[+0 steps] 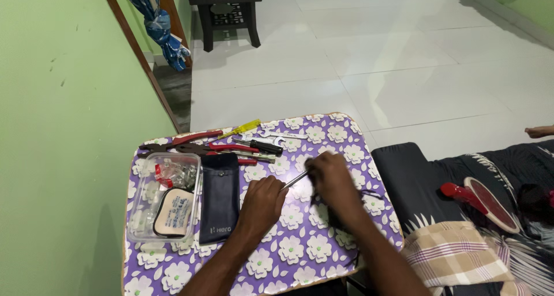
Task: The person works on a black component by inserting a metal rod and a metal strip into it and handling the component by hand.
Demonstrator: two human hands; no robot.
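Over a small table with a purple flowered cloth (300,250), my left hand (262,200) and my right hand (329,177) meet on a thin silver metal tool (296,179). The left fingers grip its near end. The right hand closes over its far end and over something dark; a black cord (358,251) trails from under that hand toward the table's right edge. What the dark thing is stays hidden by the fingers.
Red-handled pliers (199,149), a yellow screwdriver (242,128), a black-handled screwdriver (259,146) and a flat spanner (280,137) lie at the table's far edge. A dark pouch (219,198) and clear plastic box (164,198) sit left. A green wall (63,157) stands left, bedding (461,215) right.
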